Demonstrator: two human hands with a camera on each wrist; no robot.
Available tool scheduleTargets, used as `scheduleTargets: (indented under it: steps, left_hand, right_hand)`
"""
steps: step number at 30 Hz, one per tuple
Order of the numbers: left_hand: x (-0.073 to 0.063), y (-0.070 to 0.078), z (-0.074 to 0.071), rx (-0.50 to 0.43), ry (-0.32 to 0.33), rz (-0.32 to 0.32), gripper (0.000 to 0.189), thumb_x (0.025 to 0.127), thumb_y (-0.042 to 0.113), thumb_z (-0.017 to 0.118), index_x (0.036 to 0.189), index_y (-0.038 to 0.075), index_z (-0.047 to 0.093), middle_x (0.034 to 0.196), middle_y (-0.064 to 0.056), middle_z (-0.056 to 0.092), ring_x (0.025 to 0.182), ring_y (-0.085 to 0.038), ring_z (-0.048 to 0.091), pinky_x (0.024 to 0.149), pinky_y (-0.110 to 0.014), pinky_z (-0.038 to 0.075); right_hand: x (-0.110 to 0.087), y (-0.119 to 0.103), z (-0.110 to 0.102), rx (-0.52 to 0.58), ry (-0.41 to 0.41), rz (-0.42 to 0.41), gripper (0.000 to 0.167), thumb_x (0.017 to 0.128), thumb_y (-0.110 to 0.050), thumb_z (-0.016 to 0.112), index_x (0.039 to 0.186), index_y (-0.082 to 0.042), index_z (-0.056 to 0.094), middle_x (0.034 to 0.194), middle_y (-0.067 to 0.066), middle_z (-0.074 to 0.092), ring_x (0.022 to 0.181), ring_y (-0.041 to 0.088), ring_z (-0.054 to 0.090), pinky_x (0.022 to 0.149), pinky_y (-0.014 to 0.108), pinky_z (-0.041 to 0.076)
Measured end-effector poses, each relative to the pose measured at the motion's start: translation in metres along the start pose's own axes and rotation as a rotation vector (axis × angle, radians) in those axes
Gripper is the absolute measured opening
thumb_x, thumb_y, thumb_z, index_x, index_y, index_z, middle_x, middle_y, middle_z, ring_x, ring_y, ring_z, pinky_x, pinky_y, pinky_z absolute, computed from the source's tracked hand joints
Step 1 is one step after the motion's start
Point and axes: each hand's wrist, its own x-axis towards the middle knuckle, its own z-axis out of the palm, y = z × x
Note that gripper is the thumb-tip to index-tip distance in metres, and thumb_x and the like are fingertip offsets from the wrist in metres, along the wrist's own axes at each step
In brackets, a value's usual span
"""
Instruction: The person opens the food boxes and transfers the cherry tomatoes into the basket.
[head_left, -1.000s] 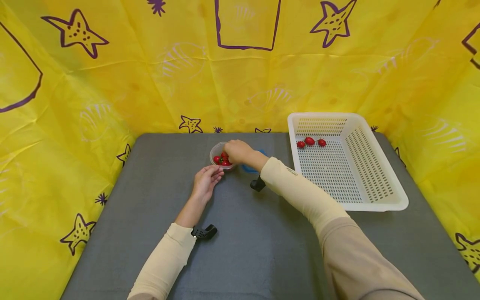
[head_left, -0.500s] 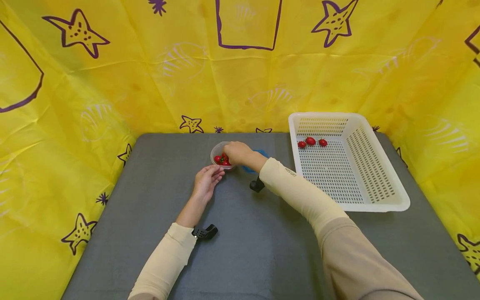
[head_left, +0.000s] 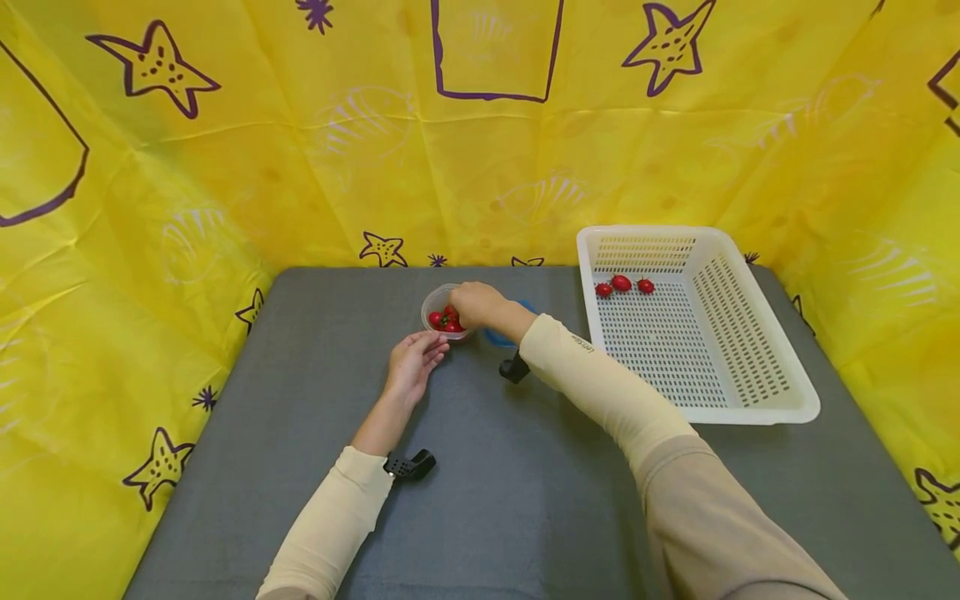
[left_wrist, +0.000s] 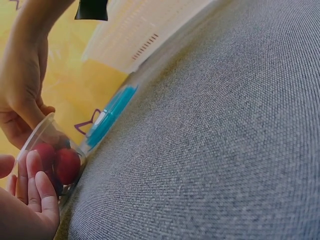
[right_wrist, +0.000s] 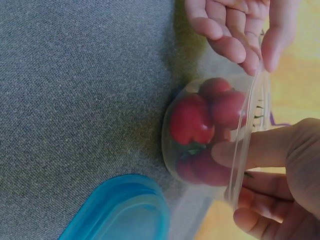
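A small clear plastic container stands toward the back of the table, with several cherry tomatoes inside. My left hand pinches its near rim between thumb and fingertips. From the right, my right hand reaches over the rim. In the right wrist view its thumb is inside the container, against a tomato, with the other fingers curled at the far side; the index fingertip is hidden. The blue lid lies on the table beside the container, partly under my right wrist in the head view.
A large white perforated basket stands at the right, with three cherry tomatoes in its far left corner. The grey table ends at a yellow printed curtain. A black camera mount hangs from my right wrist.
Almost nothing differs. My right hand has shifted very slightly at the container's rim, while my left hand keeps its place.
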Motion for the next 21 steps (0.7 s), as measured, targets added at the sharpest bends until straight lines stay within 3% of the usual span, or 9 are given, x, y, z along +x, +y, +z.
scheduleTargets:
  steps: [13,21]
  left_hand:
    - [0.000,0.000,0.000,0.024,0.005,-0.002,0.004,0.097,0.011,0.057,0.094,0.009,0.056,0.074,0.006,0.070,0.069,-0.007,0.067,0.074,-0.023,0.054]
    - [0.001,-0.002,0.001,0.016,0.013,0.000,0.004,0.097,0.012,0.057,0.095,0.009,0.056,0.073,0.006,0.070,0.068,-0.006,0.067,0.074,-0.023,0.054]
  right_hand:
    - [-0.005,0.001,-0.008,0.037,0.065,-0.044,0.011,0.086,-0.003,0.062,0.077,-0.008,0.067,0.065,0.001,0.051,0.064,0.017,0.044,0.059,0.026,0.036]
    - [-0.010,0.004,-0.016,0.058,0.079,-0.065,0.010,0.086,-0.005,0.063,0.077,-0.009,0.066,0.068,0.001,0.054,0.064,0.017,0.044,0.062,0.027,0.037]
